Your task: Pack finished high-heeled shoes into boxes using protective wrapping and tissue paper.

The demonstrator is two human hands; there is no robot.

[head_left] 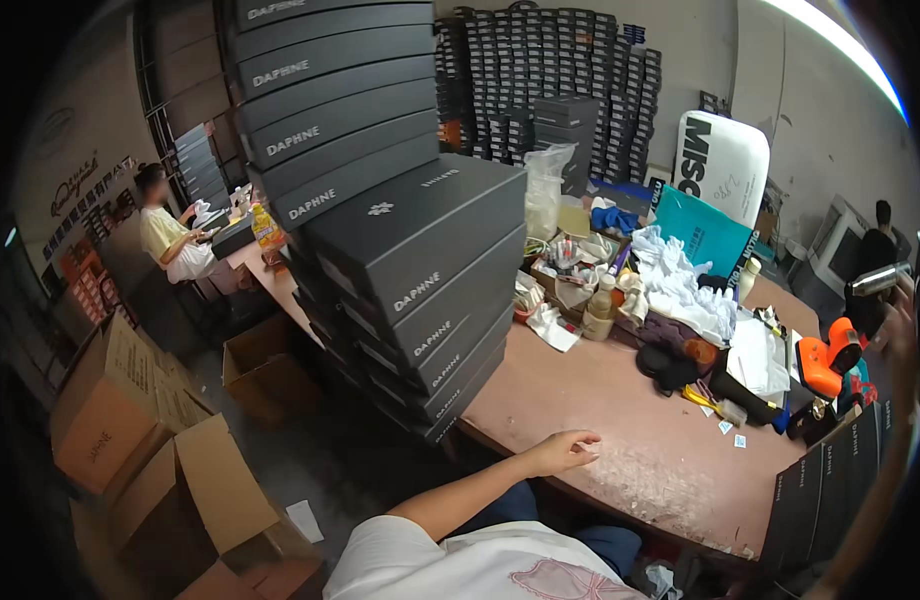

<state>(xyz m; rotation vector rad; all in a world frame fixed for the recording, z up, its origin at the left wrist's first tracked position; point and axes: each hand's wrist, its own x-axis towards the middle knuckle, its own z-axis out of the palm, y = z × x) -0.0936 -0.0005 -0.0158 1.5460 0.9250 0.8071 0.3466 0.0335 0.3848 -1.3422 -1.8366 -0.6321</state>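
My left hand [563,453] hovers over the near edge of the reddish-brown table [540,380]. It holds nothing, and its fingers are loosely stretched out. At the far right rim, my raised right hand [895,325] is dim and partly cut off. It appears closed on a silver metal cylinder [880,280], whose other end is hidden at the rim. Left of my left hand rises a tall stack of dark grey shoe boxes [430,235]. More dark boxes [830,490] stand below my right hand, close to my right forearm.
An orange tool [828,362] lies at the table's right side. Toward the back are crumpled white cloths [680,285], bottles [600,308] and a teal box [698,232]. Open cartons [195,490] stand on the floor at left. A person [170,235] sits farther off. Shoe boxes [550,85] line the back wall.
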